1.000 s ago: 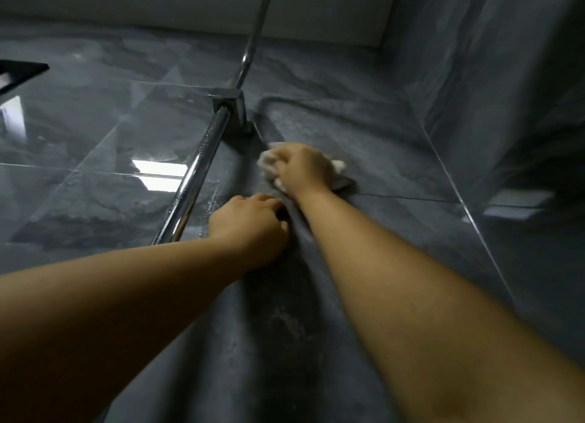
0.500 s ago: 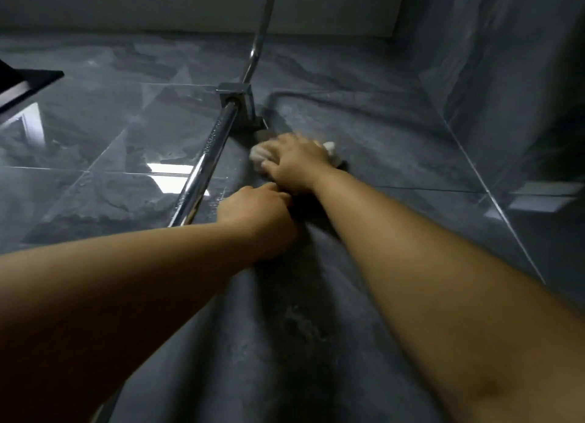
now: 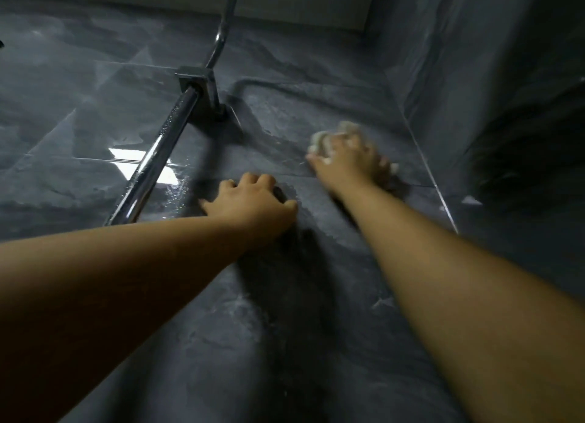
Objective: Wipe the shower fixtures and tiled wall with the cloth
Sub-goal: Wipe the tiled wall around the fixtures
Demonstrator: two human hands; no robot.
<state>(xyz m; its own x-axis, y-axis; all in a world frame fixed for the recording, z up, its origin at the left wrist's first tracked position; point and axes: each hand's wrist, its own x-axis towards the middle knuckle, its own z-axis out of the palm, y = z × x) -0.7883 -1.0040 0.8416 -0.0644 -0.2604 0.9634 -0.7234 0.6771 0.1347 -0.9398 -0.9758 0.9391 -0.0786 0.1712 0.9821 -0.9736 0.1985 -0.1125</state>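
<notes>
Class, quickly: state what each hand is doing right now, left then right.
Left hand: open, resting on the tiled wall, holding nothing.
Right hand: closed, gripping the cloth.

i see a dark grey tiled wall [image 3: 316,106] marbled with paler smoky veins and thin light grout lines [image 3: 421,150], a shiny silver rail [image 3: 152,166] and bracket [image 3: 193,77], and an off-white cloth [image 3: 319,137].
</notes>
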